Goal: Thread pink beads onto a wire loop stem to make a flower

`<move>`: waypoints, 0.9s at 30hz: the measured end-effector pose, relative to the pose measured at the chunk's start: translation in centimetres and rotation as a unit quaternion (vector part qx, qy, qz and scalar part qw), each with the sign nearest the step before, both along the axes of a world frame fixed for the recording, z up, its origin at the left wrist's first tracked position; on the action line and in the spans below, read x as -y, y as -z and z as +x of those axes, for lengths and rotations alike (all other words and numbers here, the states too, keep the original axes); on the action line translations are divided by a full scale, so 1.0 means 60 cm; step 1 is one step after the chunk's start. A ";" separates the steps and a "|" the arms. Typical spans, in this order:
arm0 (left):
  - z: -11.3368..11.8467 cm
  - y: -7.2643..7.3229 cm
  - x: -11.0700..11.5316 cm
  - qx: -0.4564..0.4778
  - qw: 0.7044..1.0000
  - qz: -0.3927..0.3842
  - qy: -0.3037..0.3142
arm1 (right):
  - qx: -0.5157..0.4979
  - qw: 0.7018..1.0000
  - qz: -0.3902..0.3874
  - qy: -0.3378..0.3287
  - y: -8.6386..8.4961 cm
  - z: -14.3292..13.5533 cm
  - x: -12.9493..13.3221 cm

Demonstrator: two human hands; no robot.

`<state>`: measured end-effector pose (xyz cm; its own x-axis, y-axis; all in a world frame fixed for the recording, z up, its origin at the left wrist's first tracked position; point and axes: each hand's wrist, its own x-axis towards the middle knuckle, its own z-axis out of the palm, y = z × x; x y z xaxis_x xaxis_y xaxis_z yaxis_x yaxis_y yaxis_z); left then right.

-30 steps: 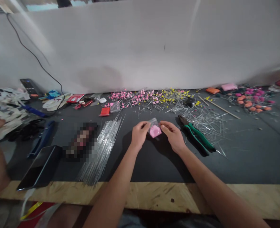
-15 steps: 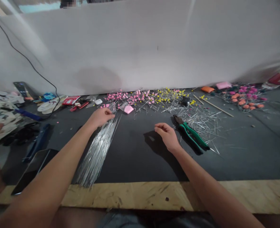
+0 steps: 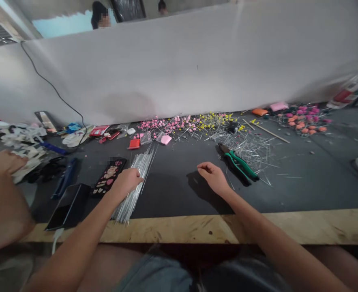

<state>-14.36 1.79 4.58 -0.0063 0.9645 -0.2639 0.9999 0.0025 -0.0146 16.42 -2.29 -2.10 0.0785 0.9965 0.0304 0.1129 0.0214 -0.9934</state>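
Note:
My left hand (image 3: pixel 127 181) is closed, its curled fingers over the middle of a bundle of thin silvery wires (image 3: pixel 127 209). What is between those fingertips is hidden. To the right, over the dark tabletop, my right hand (image 3: pixel 212 174) is closed too, thumb and fingers pinched together. Anything it holds is too small to make out. Beside it lie pliers (image 3: pixel 241 164) with green and black handles, their jaws pointing to the back left. Behind them spreads a loose heap of cut wires (image 3: pixel 254 152).
Pink-topped wires (image 3: pixel 157 123) and yellow-topped wires (image 3: pixel 215 120) line the back by the grey wall. A patterned phone case (image 3: pixel 108 176) and a dark phone (image 3: pixel 67 207) lie left. Another person's hand (image 3: pixel 7 162) is at far left. Orange and magenta pieces (image 3: pixel 308 119) sit back right.
My left hand has moved from the far end of the wire bundle toward its middle. My right hand remains pinched near the pliers. The view has shifted, showing more at left.

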 end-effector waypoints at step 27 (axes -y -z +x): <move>-0.011 -0.064 0.006 0.277 0.951 0.008 -0.139 | 0.519 0.851 -0.020 0.076 0.002 0.201 -0.021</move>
